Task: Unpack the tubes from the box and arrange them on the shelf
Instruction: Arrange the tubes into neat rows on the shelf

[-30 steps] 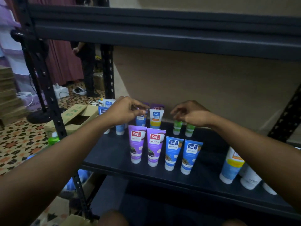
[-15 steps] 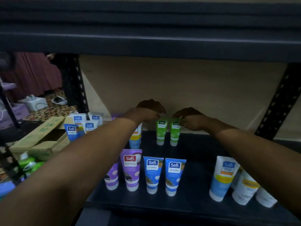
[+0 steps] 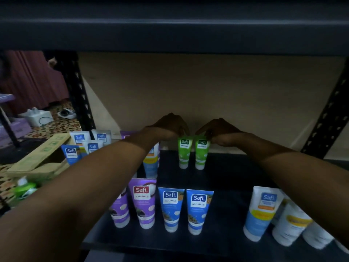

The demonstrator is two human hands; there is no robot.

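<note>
Two green tubes stand cap-down at the back of the dark shelf (image 3: 226, 178). My left hand (image 3: 168, 126) pinches the top of the left green tube (image 3: 184, 154). My right hand (image 3: 220, 132) pinches the top of the right green tube (image 3: 201, 155). In front stand two purple tubes (image 3: 144, 203) and two blue tubes (image 3: 171, 208). A white-blue tube (image 3: 151, 163) stands partly hidden behind my left forearm. The cardboard box (image 3: 37, 161) sits open at the left beyond the shelf, with several blue-white tubes (image 3: 71, 154) around it.
Larger white-blue tubes (image 3: 262, 210) and white ones (image 3: 290, 227) stand at the shelf's front right. The upper shelf beam (image 3: 170, 35) hangs low overhead. Black uprights (image 3: 79, 99) frame both sides. A green bottle (image 3: 24, 188) lies at the far left, near the box.
The view has moved closer and lower under the upper shelf. Both hands went from above the tube row to the tops of the two green tubes at the back.
</note>
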